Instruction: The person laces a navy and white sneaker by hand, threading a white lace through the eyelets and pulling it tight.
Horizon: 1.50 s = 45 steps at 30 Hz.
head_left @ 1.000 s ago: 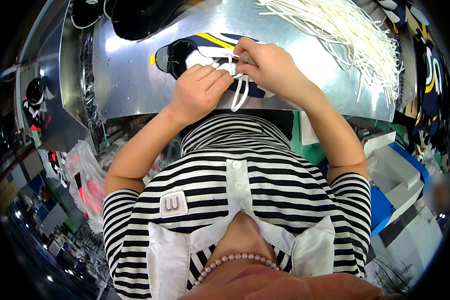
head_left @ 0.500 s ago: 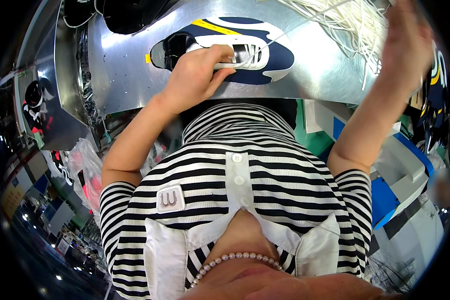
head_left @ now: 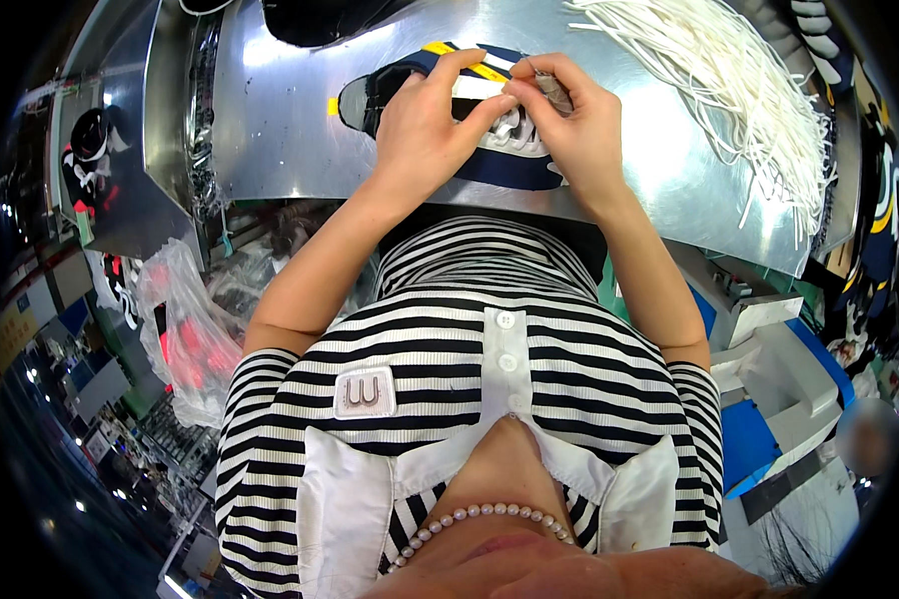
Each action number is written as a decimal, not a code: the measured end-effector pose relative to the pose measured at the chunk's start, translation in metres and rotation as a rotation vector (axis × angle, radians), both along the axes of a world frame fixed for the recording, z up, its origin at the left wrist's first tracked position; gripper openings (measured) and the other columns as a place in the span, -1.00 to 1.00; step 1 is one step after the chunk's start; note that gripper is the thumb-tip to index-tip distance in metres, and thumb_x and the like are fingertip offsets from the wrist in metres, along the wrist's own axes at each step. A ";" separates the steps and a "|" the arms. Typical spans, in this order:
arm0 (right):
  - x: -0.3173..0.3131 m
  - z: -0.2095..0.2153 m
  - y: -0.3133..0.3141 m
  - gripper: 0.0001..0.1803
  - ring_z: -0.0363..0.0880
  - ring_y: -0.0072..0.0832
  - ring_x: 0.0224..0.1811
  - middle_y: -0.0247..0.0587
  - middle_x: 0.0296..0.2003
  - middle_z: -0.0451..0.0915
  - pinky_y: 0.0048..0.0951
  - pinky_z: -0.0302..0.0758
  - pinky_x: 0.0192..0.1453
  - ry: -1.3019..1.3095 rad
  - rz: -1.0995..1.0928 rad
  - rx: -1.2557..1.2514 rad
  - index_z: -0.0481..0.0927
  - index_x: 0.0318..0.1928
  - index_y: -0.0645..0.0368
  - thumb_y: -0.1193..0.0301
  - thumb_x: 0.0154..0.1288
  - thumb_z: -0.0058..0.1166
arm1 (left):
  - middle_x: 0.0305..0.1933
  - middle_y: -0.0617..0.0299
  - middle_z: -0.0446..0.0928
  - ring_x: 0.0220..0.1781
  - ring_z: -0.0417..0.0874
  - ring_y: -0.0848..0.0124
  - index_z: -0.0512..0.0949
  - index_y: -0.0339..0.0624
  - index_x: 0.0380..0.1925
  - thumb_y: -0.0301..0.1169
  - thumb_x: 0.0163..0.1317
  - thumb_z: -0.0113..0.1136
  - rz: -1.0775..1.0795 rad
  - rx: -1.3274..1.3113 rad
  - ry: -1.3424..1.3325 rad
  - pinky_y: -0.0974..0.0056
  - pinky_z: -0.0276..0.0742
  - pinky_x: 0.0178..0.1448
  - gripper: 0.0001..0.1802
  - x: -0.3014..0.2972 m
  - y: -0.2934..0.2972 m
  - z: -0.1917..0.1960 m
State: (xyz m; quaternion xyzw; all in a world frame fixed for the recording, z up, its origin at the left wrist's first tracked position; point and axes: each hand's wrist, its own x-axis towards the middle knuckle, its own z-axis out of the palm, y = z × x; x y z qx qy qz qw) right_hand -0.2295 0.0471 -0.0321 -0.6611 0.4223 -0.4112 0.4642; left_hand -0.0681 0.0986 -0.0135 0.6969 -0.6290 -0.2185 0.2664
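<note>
Right hand (head_left: 579, 125) back from laces (head_left: 739, 90), pinching lace tip over shoe (head_left: 489, 140); left hand (head_left: 425, 130) grips shoe.

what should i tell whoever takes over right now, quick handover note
Left hand: pressing down on the dark blue shoe lying on the metal table.
Right hand: pinching a small grey piece at the shoe's lacing area.
White laces: loose pile on the table, to the right.
Done: white lace shows in the eyelets.
Left: how much lacing remains is hidden by the hands.
</note>
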 end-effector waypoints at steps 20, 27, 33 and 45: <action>-0.014 0.027 0.001 -0.87 0.64 -0.20 -0.49 -0.10 -0.49 0.64 -0.30 0.51 -0.38 0.590 0.243 -0.191 0.56 -0.22 0.18 0.38 0.34 0.15 | -0.17 0.08 0.68 -0.20 0.64 0.07 0.58 -0.04 0.06 -0.23 -0.01 0.47 0.175 -0.147 -0.058 0.10 0.53 -0.07 -0.43 0.002 0.014 -0.011; 0.001 0.031 -0.010 -0.71 0.64 -0.03 -0.35 -0.01 -0.48 0.61 -0.13 0.48 -0.26 0.718 0.275 -0.026 0.36 0.07 0.23 0.43 0.42 0.01 | -0.61 -0.04 0.49 -0.59 0.52 -0.04 0.44 -0.09 0.14 -0.47 0.11 0.11 -0.048 -0.207 0.212 -0.05 0.36 -0.46 -0.49 -0.016 0.007 -0.014; -0.048 0.044 -0.003 -0.64 0.63 -0.09 -0.43 -0.04 -0.47 0.62 -0.13 0.45 -0.35 0.830 0.212 -0.120 0.36 0.17 0.21 0.35 0.44 -0.02 | -0.37 0.00 0.60 -0.31 0.63 -0.03 0.53 0.00 0.05 -0.43 0.06 0.24 -0.034 -0.053 0.425 0.00 0.51 -0.21 -0.53 -0.035 -0.009 -0.017; -0.033 0.039 0.021 -0.75 0.67 -0.08 -0.29 -0.10 -0.35 0.68 -0.12 0.55 -0.22 0.551 0.052 -0.144 0.60 -0.08 0.12 0.32 0.26 0.15 | 0.18 0.07 0.49 0.15 0.54 0.31 0.39 -0.33 0.25 -0.71 0.15 0.13 -0.035 -0.087 0.566 0.25 0.37 0.33 -0.41 0.014 0.000 -0.016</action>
